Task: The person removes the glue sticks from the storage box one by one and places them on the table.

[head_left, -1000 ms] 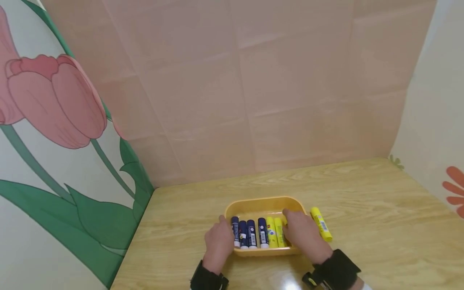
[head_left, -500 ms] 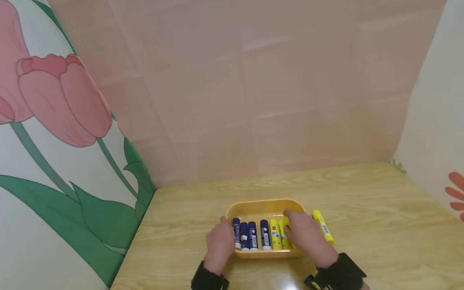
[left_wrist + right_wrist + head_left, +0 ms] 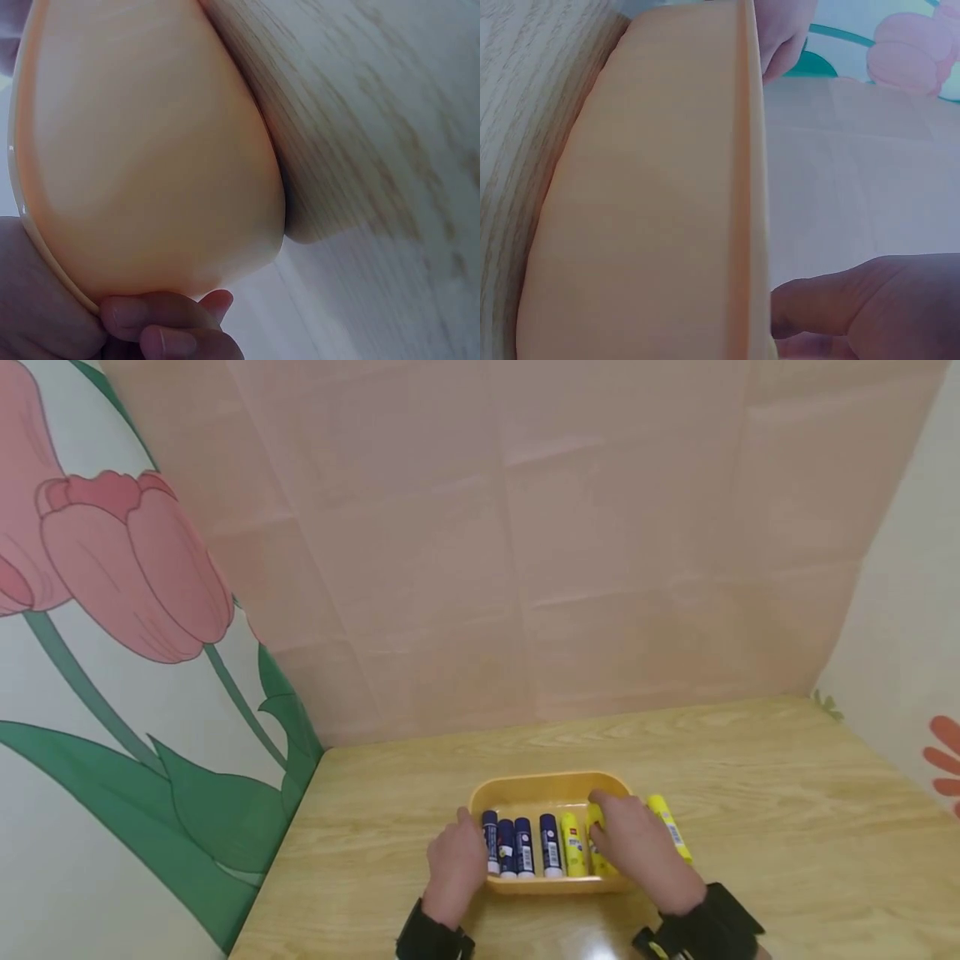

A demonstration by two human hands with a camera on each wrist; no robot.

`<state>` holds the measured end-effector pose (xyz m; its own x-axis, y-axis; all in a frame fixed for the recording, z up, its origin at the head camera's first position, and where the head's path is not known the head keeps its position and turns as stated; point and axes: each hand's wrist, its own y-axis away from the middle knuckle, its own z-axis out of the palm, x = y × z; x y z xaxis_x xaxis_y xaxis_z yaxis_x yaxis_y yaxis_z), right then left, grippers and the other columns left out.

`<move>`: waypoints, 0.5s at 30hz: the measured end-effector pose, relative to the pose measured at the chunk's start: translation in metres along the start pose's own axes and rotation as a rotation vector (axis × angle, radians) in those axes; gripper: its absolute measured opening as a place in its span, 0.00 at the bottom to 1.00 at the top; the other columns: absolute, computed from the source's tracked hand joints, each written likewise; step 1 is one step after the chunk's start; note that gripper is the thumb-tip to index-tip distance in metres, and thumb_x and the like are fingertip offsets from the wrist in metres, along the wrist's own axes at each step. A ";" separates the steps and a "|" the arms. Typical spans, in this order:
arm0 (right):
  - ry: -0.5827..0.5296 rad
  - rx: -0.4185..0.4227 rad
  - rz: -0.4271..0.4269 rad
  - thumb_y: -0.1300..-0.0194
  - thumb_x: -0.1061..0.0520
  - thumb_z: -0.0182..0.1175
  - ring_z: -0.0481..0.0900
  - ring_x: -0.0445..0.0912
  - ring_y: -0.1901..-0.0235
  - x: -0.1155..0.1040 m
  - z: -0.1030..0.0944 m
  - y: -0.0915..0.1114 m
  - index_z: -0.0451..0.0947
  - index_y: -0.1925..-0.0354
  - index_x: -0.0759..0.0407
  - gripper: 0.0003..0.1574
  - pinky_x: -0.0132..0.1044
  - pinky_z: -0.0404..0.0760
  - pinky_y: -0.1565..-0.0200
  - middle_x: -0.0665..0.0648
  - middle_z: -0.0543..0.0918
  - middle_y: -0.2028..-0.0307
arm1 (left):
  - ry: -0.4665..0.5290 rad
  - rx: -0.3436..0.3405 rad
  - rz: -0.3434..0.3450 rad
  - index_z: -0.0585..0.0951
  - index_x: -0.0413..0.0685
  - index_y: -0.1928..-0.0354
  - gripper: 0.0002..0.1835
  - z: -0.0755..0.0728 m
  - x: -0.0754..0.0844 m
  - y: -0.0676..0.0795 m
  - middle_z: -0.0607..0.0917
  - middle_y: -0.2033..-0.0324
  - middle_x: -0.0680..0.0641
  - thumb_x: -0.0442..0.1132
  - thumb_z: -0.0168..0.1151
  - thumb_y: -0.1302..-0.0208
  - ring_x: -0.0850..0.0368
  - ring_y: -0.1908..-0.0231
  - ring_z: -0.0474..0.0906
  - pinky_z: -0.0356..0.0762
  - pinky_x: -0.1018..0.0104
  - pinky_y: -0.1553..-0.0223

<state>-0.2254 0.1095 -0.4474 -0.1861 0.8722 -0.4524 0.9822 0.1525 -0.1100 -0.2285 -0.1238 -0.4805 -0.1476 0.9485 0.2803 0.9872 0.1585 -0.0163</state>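
A shallow yellow-orange plastic tray (image 3: pixel 551 785) stands on the wood-grain table, holding a row of glue sticks. Several navy glue sticks (image 3: pixel 551 845) with white ends lie at its left and middle; yellow glue sticks (image 3: pixel 573 845) lie at its right. My left hand (image 3: pixel 456 857) grips the tray's left end, its curled fingers under the rim in the left wrist view. Over the right end, my right hand (image 3: pixel 643 843) reaches in, thumb and fingers on a yellow glue stick (image 3: pixel 597 858) partly hidden by the hand. The tray wall (image 3: pixel 645 187) hides the fingertips in the right wrist view.
Another yellow glue stick (image 3: pixel 670 828) lies on the table (image 3: pixel 780 827) just right of the tray, partly behind my right hand. A pinkish sheet (image 3: pixel 487 568) hangs at the back, a flower-printed panel (image 3: pixel 127 568) stands left, and a pale panel (image 3: pixel 907 610) stands right.
The yellow glue stick at my right fingers has shifted right, opening a gap from the yellow one beside it. My left hand keeps its hold on the tray; the head view has shifted slightly.
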 end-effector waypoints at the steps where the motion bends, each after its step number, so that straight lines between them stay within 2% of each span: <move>1: -0.003 0.009 -0.004 0.43 0.62 0.67 0.70 0.44 0.82 0.000 -0.001 0.000 0.77 0.45 0.66 0.27 0.35 0.69 0.83 0.62 0.83 0.67 | -0.001 -0.003 -0.001 0.73 0.35 0.45 0.17 0.000 0.000 0.000 0.78 0.75 0.43 0.43 0.53 0.24 0.51 0.75 0.76 0.77 0.55 0.71; 12: -0.008 -0.002 0.024 0.39 0.60 0.65 0.68 0.44 0.85 -0.005 -0.011 0.002 0.75 0.41 0.66 0.28 0.35 0.68 0.84 0.63 0.83 0.65 | -0.004 -0.004 -0.005 0.73 0.36 0.46 0.17 -0.004 0.001 0.000 0.77 0.76 0.44 0.44 0.53 0.25 0.51 0.76 0.76 0.76 0.55 0.72; 15: -0.003 -0.012 0.033 0.38 0.59 0.65 0.70 0.44 0.82 -0.006 -0.014 0.001 0.74 0.40 0.66 0.28 0.35 0.69 0.82 0.64 0.83 0.61 | -0.008 0.000 -0.005 0.73 0.36 0.45 0.18 -0.005 0.001 0.001 0.77 0.76 0.43 0.44 0.53 0.24 0.51 0.76 0.76 0.77 0.56 0.72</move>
<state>-0.2232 0.1109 -0.4318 -0.1541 0.8756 -0.4578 0.9880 0.1297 -0.0844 -0.2276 -0.1238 -0.4752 -0.1529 0.9498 0.2729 0.9865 0.1632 -0.0152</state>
